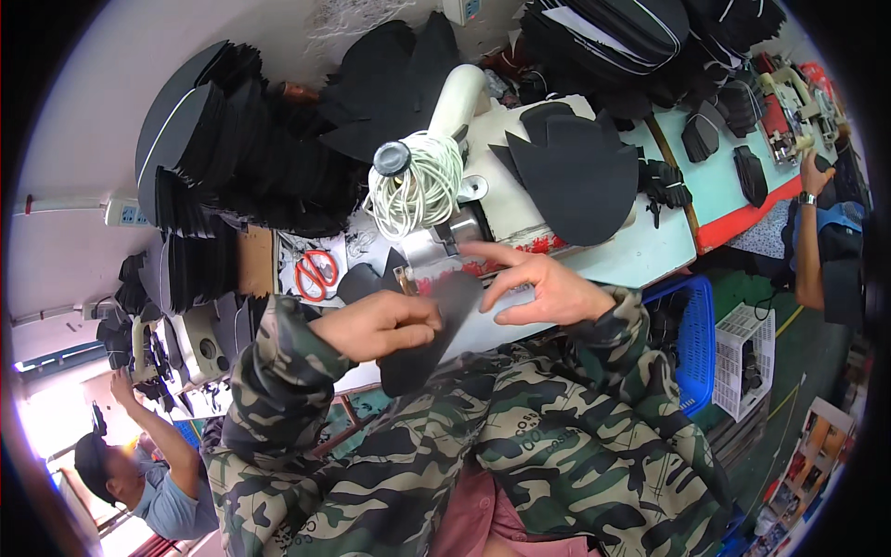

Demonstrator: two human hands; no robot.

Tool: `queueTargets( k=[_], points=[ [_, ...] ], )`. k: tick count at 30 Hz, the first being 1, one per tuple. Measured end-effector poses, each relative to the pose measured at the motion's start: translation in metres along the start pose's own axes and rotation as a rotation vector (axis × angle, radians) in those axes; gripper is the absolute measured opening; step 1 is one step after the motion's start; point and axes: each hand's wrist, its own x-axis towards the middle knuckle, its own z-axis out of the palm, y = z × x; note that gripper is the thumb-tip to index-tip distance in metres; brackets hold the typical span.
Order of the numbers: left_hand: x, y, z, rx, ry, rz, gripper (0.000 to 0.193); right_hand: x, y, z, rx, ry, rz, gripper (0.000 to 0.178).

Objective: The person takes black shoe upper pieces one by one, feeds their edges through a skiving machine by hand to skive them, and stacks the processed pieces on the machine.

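My left hand (376, 325) is closed on a black, curved flat piece (429, 348), fingers curled over its left edge. The piece lies tilted in front of the white sewing machine (501, 176), its upper end near the machine's metal bed. My right hand (552, 286) is open, with its index finger stretched toward the machine and its thumb apart, just right of the piece. Whether a fingertip touches the machine I cannot tell. A bundle of white cord (418, 186) hangs on the machine's near end, below a dark round knob (392, 159).
Red-handled scissors (316, 275) lie left of the machine. Black cut pieces (577, 176) rest on the machine's right side, and tall black stacks (241, 148) stand at left. A blue basket (694, 348) and a white crate (745, 362) are at right. Two people work nearby.
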Motion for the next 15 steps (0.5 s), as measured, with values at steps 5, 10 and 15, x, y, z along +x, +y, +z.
queueTargets(
  k=[5,10,15],
  points=[
    [0.010,-0.017,0.007,0.031,-0.035,-0.103,0.024,0.002,-0.009,0.005,0.045,-0.030,0.209,0.020],
    [0.013,-0.068,-0.003,-0.606,0.011,-0.358,0.023,0.002,0.015,0.050,-0.343,0.203,0.096,0.024],
    [0.007,-0.074,-0.034,-0.716,0.050,-0.556,0.020,0.020,0.023,0.107,-0.065,0.453,0.181,0.030]
  ],
)
